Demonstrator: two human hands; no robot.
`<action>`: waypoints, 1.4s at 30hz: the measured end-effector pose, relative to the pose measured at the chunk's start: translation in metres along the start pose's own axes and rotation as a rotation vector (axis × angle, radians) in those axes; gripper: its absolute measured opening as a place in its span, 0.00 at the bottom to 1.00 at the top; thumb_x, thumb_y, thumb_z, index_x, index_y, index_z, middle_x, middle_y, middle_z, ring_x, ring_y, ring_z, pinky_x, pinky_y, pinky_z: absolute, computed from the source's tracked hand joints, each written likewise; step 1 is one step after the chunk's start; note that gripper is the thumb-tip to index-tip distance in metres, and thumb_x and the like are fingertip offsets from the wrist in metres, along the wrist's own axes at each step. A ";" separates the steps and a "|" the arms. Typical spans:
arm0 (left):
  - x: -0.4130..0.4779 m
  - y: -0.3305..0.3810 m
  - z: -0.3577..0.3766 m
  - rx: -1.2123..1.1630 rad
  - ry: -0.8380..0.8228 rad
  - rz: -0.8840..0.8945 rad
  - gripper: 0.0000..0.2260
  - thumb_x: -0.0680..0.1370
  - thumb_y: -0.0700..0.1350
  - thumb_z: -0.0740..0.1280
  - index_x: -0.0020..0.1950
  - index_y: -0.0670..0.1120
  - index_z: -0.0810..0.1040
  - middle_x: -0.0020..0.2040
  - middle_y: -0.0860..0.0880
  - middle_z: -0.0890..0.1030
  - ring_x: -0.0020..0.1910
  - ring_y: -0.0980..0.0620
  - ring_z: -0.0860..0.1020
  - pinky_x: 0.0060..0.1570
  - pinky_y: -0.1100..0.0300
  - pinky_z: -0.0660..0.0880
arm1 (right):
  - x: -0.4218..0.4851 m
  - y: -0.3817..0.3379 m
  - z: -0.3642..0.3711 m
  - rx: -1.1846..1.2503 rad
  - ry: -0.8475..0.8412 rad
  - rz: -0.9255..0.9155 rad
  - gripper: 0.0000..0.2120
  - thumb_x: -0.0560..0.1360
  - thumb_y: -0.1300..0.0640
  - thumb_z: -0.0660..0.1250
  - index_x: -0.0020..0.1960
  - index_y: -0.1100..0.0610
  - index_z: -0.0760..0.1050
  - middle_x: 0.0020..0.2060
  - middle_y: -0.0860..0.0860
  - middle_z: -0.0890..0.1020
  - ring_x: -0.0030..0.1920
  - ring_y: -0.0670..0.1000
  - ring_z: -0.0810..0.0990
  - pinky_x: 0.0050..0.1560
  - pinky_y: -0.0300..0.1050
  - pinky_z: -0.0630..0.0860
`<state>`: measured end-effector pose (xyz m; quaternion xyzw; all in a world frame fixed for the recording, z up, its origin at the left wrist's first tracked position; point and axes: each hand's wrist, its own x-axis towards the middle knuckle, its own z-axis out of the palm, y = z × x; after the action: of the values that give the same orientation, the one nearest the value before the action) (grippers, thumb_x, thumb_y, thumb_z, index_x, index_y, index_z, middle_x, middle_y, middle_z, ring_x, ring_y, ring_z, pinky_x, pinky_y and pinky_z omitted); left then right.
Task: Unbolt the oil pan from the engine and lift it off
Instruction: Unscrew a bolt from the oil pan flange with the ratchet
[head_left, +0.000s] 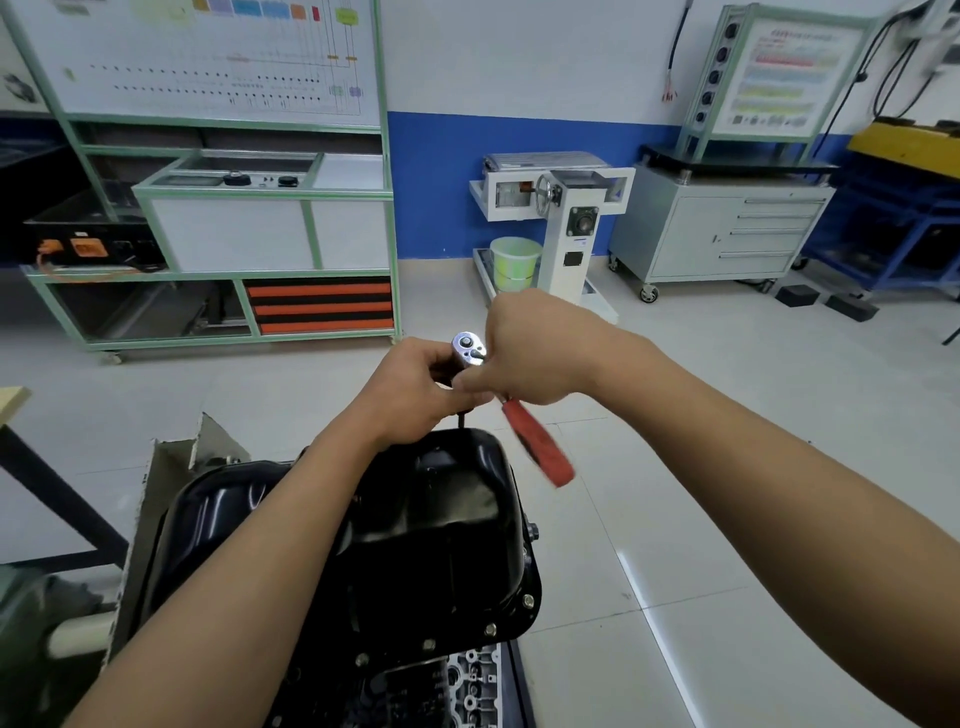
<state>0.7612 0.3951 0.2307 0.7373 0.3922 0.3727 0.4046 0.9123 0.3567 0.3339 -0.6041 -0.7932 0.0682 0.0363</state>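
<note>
A glossy black oil pan sits on top of the engine low in the middle of the view, with several bolts along its near-right flange. Above the pan's far edge I hold a ratchet wrench with a chrome head and a red handle. My left hand grips the extension just under the head. My right hand is curled round the wrench at the top of the handle. The dark extension runs down toward the pan's far rim; its tip is hidden.
A green-framed training bench with orange drawers stands at the left rear. A white engine stand with a green bucket and a grey tool cabinet line the blue wall. Tiled floor lies to the right.
</note>
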 end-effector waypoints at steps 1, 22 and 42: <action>0.000 -0.001 -0.001 0.014 -0.005 -0.007 0.08 0.72 0.37 0.78 0.42 0.50 0.85 0.36 0.54 0.85 0.37 0.58 0.81 0.43 0.60 0.78 | 0.000 0.001 -0.002 -0.018 0.010 0.000 0.21 0.71 0.48 0.73 0.29 0.56 0.67 0.24 0.50 0.71 0.27 0.52 0.71 0.30 0.45 0.67; -0.002 0.003 0.001 -0.069 -0.102 -0.058 0.11 0.75 0.32 0.74 0.53 0.45 0.85 0.46 0.50 0.88 0.43 0.58 0.84 0.46 0.66 0.78 | -0.009 0.011 -0.001 -0.179 0.173 0.021 0.12 0.72 0.63 0.66 0.55 0.55 0.78 0.51 0.55 0.77 0.45 0.57 0.76 0.41 0.48 0.75; -0.003 0.006 0.000 0.005 -0.053 -0.007 0.12 0.75 0.32 0.74 0.46 0.51 0.84 0.37 0.56 0.83 0.37 0.59 0.81 0.45 0.65 0.76 | -0.012 0.008 0.002 -0.238 0.153 0.035 0.18 0.74 0.51 0.72 0.35 0.53 0.64 0.32 0.49 0.65 0.30 0.49 0.64 0.29 0.43 0.57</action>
<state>0.7621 0.3898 0.2354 0.7466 0.3848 0.3508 0.4141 0.9228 0.3473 0.3310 -0.6215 -0.7798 -0.0718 0.0236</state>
